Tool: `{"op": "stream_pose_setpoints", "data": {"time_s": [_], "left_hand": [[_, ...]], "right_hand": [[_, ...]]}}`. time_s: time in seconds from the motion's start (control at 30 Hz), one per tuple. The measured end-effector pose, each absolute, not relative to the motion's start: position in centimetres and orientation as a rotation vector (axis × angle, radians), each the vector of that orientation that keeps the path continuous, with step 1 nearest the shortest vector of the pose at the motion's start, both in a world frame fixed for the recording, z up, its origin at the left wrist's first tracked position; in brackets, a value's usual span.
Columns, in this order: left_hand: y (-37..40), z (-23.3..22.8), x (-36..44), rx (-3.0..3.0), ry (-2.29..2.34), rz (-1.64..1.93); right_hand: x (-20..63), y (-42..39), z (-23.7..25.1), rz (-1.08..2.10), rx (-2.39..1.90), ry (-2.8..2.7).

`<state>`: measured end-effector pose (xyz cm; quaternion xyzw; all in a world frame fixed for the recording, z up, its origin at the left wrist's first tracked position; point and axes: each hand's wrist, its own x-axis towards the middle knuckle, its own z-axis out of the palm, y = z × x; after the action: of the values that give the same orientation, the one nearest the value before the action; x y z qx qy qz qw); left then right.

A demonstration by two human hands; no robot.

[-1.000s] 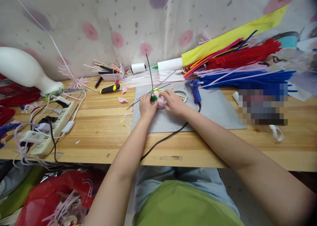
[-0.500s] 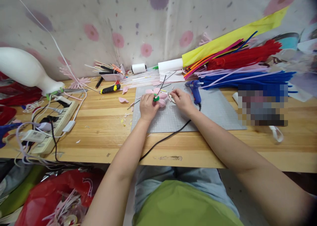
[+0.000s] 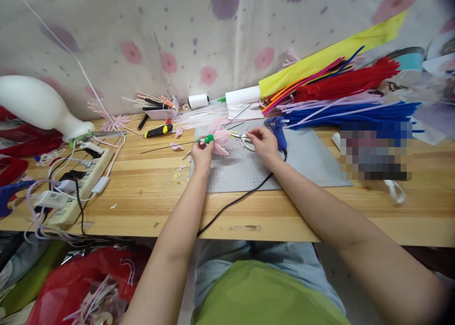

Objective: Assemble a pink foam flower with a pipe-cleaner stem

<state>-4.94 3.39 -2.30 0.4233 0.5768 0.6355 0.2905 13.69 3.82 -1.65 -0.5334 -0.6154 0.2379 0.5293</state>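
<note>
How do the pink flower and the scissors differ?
The left hand holds the pink flower; the right hand holds the scissors. The flower joins pink petals to a green base; the scissors show a pale handle loop and silvery blades. Both appear over the cutting mat.

We find the table (image 3: 142, 187) to be wood, smooth with a light sheen, apart from a rough-looking worn patch (image 3: 245, 228). The mat (image 3: 313, 161) appears to be matt plastic. We note soft, matt, fuzzy-looking petals on the pink flower (image 3: 219, 137), metal-looking blades on the scissors (image 3: 242, 137), smooth plastic on the glue gun (image 3: 280, 134), and thin, glossy plastic on the red bag (image 3: 59, 280).
</note>
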Motion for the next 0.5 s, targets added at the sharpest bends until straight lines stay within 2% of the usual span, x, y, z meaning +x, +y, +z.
{"op": "stream_pose_setpoints", "data": {"time_s": [0.27, 0.5], "left_hand": [[1.5, -1.4, -5.0, 1.74, 1.774, 1.603], [1.6, -1.5, -4.4, 1.843, 1.737, 1.402]], "right_hand": [[13.1, 3.5, -1.2, 0.751, -1.234, -1.493], [11.9, 3.0, 1.3, 0.385, -1.104, -1.904]]}}
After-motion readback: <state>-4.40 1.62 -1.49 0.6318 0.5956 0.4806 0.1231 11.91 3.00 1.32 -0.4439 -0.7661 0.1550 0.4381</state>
